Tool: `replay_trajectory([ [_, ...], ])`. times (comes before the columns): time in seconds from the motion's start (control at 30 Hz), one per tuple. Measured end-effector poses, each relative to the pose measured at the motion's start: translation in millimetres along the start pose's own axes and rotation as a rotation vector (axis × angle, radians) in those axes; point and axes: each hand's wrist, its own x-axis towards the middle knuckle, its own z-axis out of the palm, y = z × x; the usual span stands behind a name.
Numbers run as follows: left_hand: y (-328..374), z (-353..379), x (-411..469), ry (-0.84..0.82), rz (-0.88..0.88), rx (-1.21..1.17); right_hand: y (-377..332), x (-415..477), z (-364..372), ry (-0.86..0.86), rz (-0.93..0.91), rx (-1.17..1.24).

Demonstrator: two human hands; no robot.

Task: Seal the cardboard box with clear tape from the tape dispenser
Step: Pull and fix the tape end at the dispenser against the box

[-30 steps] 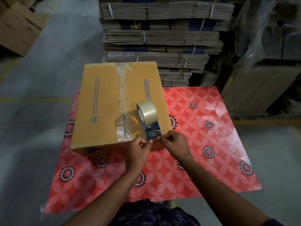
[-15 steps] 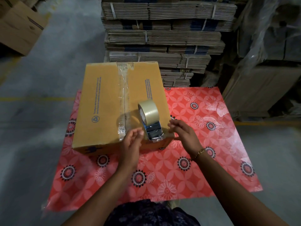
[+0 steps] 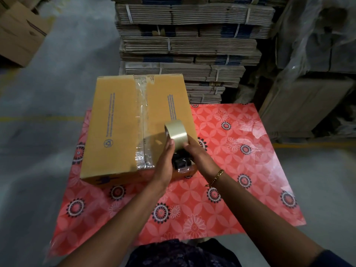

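A closed brown cardboard box lies on a red flowered sheet. A strip of clear tape runs along its centre seam from the far edge to the near edge. The tape dispenser, a pale roll on a dark frame, stands on the box's near right corner. My left hand presses against the dispenser's left side and my right hand grips its right side, fingertips on the roll. The dark frame is mostly hidden between my hands.
Tall stacks of strapped flat cardboard rise right behind the box. Plastic-wrapped cartons stand at the right. An open carton sits on the grey floor at the far left.
My hands let go of the tape end near the box's front edge, opened, then closed in on the dispenser from both sides. The box and dispenser stayed in place.
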Motion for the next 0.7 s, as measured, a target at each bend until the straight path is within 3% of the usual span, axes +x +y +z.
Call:
replay_trajectory([
  [0.27, -16.9, 66.0, 17.7, -0.096, 0.0, 0.099, 25.3, -24.8, -90.4, 0.044, -0.027, -0.096],
  [0.43, -38.3, 137.8, 36.8, -0.175, -0.02, 0.167, 37.0, -39.0, -164.3, 0.089, 0.071, 0.078],
  [0.7, -99.9, 225.5, 82.3, -0.164, -0.176, 0.251, 88.6, -41.1, -257.9, 0.148, 0.257, 0.095],
])
